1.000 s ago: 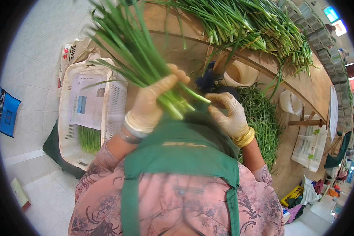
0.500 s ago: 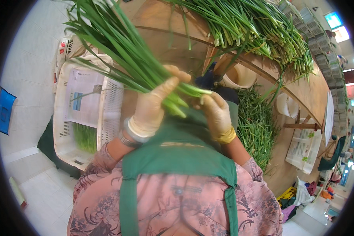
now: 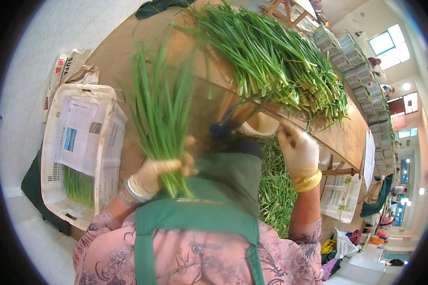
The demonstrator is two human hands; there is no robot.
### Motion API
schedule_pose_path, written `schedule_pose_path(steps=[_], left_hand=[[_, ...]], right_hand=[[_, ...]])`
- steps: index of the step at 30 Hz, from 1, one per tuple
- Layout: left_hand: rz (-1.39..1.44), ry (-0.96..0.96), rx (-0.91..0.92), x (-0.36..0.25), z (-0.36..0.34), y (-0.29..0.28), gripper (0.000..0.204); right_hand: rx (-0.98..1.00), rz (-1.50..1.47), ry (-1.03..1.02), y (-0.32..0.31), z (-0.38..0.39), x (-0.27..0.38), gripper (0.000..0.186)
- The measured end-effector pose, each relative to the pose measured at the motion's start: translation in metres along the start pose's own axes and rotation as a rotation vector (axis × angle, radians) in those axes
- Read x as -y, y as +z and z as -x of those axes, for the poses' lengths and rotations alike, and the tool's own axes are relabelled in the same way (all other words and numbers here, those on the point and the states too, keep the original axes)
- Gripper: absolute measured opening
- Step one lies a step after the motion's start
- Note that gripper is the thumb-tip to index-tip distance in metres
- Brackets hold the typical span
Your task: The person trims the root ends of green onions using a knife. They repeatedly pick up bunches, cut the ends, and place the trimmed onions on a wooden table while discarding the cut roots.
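The chive bunch (image 3: 161, 111) was held over the green apron (image 3: 214, 217), clamped near its stem ends by the fingers of the left hand (image 3: 150, 177), presumably keeping leaves unbent; the right hand's (image 3: 301, 153) finger spread, near the wooden table (image 3: 349, 138), was too blurred to tell.

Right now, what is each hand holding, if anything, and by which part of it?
The left hand holds a bunch of long green leaves near its paler lower ends. I see nothing held in the right hand.

Head-worn fisheye view, downward from close above the hands (image 3: 152, 175)
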State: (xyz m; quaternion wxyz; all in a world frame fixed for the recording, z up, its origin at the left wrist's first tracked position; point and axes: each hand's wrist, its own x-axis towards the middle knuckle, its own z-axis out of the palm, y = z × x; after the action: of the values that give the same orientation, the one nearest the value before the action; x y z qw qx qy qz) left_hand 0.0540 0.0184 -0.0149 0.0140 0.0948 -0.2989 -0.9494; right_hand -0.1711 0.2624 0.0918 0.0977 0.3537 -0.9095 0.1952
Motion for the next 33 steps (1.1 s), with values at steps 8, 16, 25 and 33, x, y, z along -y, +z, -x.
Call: schedule_pose_path(steps=[8,16,25,33], left_hand=[[0.166,-0.146,0.191,0.001,0.014,-0.003,0.054],[0.060,0.217,-0.054,-0.044,-0.014,0.007,0.027],[-0.055,0.056,-0.165,0.013,-0.047,0.014,0.020],[-0.218,0.163,-0.276,0.032,-0.060,0.037,0.013]], right_hand=[[0.303,0.545,-0.010,0.022,-0.135,0.052,0.035],[0.365,-0.671,0.286,0.018,-0.089,0.039,0.024],[0.342,-0.886,0.173,0.077,0.033,0.057,0.018],[0.315,-0.597,-0.070,0.078,0.053,0.054,0.021]])
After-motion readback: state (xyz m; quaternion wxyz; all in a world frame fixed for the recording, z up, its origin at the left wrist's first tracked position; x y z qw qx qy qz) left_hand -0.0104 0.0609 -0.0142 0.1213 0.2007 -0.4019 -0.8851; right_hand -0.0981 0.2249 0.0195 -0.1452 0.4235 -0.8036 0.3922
